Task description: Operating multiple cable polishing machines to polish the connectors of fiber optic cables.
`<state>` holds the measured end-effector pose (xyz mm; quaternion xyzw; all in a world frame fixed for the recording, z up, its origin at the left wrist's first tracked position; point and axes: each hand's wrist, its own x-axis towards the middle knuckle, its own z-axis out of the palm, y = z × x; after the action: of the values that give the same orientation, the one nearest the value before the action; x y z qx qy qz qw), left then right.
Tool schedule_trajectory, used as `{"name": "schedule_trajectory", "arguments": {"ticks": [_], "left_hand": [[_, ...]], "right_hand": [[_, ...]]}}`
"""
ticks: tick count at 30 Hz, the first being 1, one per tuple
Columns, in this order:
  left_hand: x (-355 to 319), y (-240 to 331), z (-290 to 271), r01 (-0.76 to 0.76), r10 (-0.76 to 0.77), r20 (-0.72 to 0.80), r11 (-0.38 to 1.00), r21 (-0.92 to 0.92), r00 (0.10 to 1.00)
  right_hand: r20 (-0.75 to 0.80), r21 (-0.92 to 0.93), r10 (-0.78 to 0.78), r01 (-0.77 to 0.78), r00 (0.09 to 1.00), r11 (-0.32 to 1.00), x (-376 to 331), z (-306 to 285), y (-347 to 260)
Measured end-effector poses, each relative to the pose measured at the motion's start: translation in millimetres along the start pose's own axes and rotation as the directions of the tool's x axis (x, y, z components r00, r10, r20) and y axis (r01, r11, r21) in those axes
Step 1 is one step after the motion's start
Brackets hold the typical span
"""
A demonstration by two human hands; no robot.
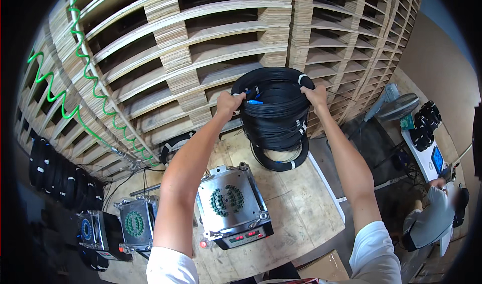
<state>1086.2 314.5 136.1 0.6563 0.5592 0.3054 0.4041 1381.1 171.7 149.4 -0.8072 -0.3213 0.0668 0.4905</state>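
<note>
A tall stack of black cable coils [276,128] stands at the far end of the wooden table, against the pallets. My left hand [231,105] is closed on the left rim of the uppermost cable coil [271,74]. On the opposite rim, beside a white tie, my right hand [315,96] grips the same coil. Both arms are stretched out. A blue connector [255,102] shows inside the ring near my left fingers. Whether the top coil is lifted off those beneath cannot be told. Another coil [281,166] lies low at the stack's near side.
A metal-topped machine [228,201] with green pieces in a ring stands on the table [296,203]; two similar machines sit left. Stacked pallets [226,43] wall off the far side. Green spiral hoses [83,58] hang left. A seated person [432,214] works at right, near a fan [399,107].
</note>
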Motion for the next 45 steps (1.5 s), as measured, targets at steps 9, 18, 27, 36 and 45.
{"name": "schedule_trajectory", "arguments": {"ticks": [9, 18, 27, 36, 45], "left_hand": [[-94.9, -15.0, -65.9, 0.239, -0.030, 0.309, 0.705, -0.668, 0.950], [-205.4, -6.5, -160.6, -0.007, 0.063, 0.056, 0.728, -0.685, 0.996], [-345.0, -41.9, -245.0, -0.279, 0.469, -0.001, 0.525, -0.804, 0.883], [-477.5, -33.3, -236.2, -0.453, 0.425, -0.160, 0.807, -0.379, 0.891], [-523.4, -130.0, -182.5, -0.320, 0.305, -0.103, 0.871, -0.373, 0.947]], "right_hand": [[-0.159, 0.558, -0.476, 0.476, 0.865, 0.680, -75.1, -44.4, -93.4], [0.048, 0.804, -0.623, 0.341, 0.780, 0.488, -161.9, -92.5, -177.4], [0.086, 0.919, -0.721, 0.225, 0.687, 0.324, -264.7, -153.5, -180.6], [0.224, 0.758, -0.831, 0.444, 0.510, 0.477, -363.4, -183.7, -123.2], [0.575, 0.702, -0.751, 0.276, 0.324, 0.657, -412.6, -148.3, -23.3]]}}
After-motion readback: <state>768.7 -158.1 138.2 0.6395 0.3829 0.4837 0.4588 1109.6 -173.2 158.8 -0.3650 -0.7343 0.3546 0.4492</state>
